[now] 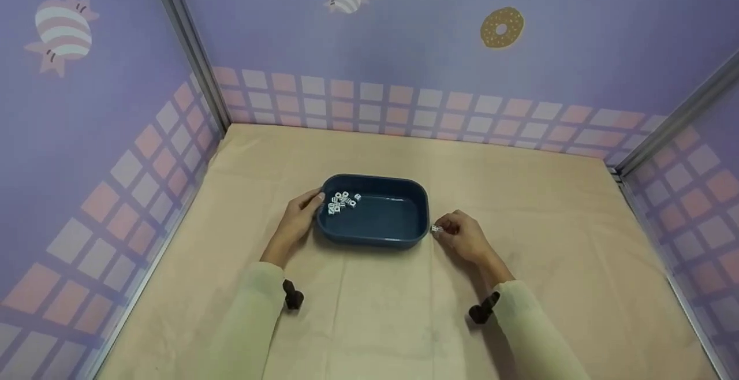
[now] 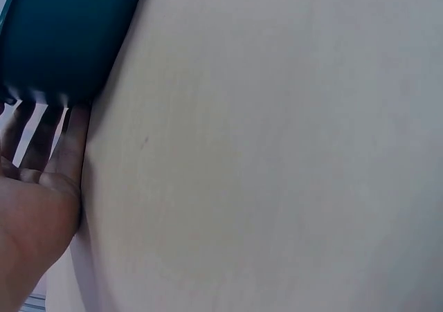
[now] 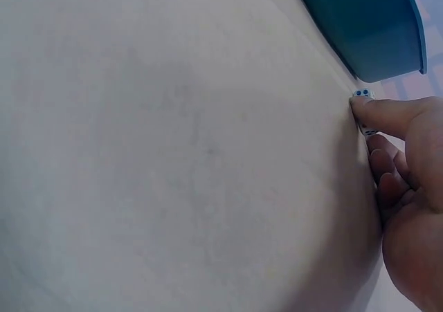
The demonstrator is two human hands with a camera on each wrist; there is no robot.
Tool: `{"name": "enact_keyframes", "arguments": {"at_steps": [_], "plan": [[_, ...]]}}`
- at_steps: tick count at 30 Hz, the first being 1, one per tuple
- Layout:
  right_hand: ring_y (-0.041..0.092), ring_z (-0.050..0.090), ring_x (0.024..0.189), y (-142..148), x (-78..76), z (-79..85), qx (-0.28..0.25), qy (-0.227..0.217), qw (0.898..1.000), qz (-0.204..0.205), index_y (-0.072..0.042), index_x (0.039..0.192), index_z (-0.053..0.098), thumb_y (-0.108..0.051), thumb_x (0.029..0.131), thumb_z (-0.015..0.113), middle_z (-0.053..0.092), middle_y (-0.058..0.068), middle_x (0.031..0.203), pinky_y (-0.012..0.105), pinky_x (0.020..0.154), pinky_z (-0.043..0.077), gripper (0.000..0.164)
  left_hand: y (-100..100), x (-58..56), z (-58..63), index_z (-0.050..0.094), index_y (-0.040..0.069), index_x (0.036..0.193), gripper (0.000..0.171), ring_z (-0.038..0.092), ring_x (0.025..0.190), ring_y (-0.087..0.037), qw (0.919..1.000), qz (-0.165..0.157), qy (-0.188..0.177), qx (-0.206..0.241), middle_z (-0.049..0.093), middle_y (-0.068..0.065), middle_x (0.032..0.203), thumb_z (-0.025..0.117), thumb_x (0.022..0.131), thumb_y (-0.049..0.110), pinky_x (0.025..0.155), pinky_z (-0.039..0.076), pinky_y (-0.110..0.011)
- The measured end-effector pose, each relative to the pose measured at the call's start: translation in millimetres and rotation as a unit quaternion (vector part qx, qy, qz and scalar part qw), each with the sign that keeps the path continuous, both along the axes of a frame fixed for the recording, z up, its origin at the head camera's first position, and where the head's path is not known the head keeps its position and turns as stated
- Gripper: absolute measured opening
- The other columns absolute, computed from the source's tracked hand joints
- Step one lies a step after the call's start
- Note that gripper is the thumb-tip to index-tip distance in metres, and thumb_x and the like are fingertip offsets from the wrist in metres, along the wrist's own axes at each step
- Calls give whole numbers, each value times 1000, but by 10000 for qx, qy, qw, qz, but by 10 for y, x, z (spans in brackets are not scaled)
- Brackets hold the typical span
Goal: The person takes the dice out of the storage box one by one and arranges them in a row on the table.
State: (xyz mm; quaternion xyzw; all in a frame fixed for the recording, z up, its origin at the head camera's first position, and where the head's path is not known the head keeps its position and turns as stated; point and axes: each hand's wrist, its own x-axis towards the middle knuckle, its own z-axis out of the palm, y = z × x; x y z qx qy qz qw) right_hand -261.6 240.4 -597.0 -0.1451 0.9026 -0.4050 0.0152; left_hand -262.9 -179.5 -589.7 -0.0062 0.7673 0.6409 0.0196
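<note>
A dark blue rectangular tub (image 1: 378, 240) with rounded corners stands on the cloth. Several white dice (image 1: 339, 202) lie grouped at the left end of its floor. My left hand (image 1: 298, 215) holds the tub's left end, thumb at the rim and fingers against the outer wall; the left wrist view shows those fingers touching the tub (image 2: 66, 42) low down. Just outside the right end, my right hand (image 1: 462, 235) pinches white dice (image 1: 436, 228) between thumb and fingers. In the right wrist view the thumb partly covers these dice (image 3: 363, 93), close to the cloth.
A beige cloth (image 1: 381, 310) with faint creases covers the table. Purple patterned panels (image 1: 404, 39) enclose the back and both sides, with metal posts (image 1: 196, 51) at the corners. A dark wrist mount (image 1: 484, 308) is on each sleeve.
</note>
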Motion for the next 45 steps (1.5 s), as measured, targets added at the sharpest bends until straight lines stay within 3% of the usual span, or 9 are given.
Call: {"name": "enact_keyframes", "arguments": {"at_steps": [10, 17, 22, 26, 29, 34, 38, 45], "plan": [[21, 58, 86, -10, 13, 60, 63, 91, 9998, 155, -6, 106, 77, -2, 91, 81, 61, 8, 95, 31, 76, 48, 16, 5, -20, 13, 55, 9, 155, 55, 43, 151, -29, 10000, 18, -51, -35, 53, -12, 158, 55, 111, 42, 126, 33, -44], [27, 64, 89, 18, -13, 301, 521, 148, 9968, 595, 1, 116, 73, -3, 90, 81, 66, 14, 101, 40, 77, 55, 27, -8, -12, -19, 55, 10, 155, 56, 43, 150, -29, 9999, -24, -124, 97, 51, -13, 159, 57, 110, 44, 125, 35, -45], [29, 70, 92, -112, -59, 552, 40, 801, 9962, 342, 4, 110, 73, -2, 93, 79, 70, 14, 103, 45, 80, 61, 20, -17, 3, -9, 55, 9, 155, 56, 44, 150, -29, 9998, 20, -147, 160, 52, -13, 158, 57, 110, 43, 125, 34, -45], [24, 70, 88, -408, -71, 685, -471, 1464, 9878, 236, 0, 103, 74, -3, 93, 80, 71, 9, 98, 37, 73, 61, 12, -19, 4, 15, 52, 8, 157, 55, 46, 148, -28, 9994, -23, -232, 265, 51, -13, 158, 55, 112, 40, 124, 36, -44], [21, 69, 85, -698, -81, 702, -736, 1690, 9823, 330, 0, 102, 75, -3, 92, 81, 71, 7, 96, 31, 71, 58, 11, -24, -6, 27, 49, 7, 158, 55, 44, 149, -29, 9987, -92, -338, 372, 49, -15, 160, 54, 112, 37, 125, 35, -45], [17, 67, 87, -1198, -131, 637, -989, 1501, 9832, 311, 0, 107, 76, -6, 95, 80, 71, 7, 99, 27, 76, 58, 14, 6, -27, 27, 49, 3, 157, 52, 41, 152, -33, 9990, -67, -359, 264, 47, -19, 161, 53, 113, 31, 127, 31, -48], [18, 68, 94, -1548, -171, 561, -1110, 1077, 9878, 161, -1, 112, 76, -9, 95, 80, 72, 5, 104, 31, 83, 60, 19, -9, -22, 42, 50, 4, 157, 53, 40, 152, -32, 9994, -91, -302, 127, 48, -17, 161, 53, 113, 34, 128, 29, -47], [20, 68, 98, -1816, -259, 456, -755, 500, 9956, 224, 1, 116, 75, -7, 94, 80, 70, 8, 107, 35, 88, 59, 24, -10, -1, 37, 56, 8, 154, 55, 46, 149, -28, 9999, 2, -102, 112, 53, -13, 157, 58, 110, 41, 125, 35, -44]]}}
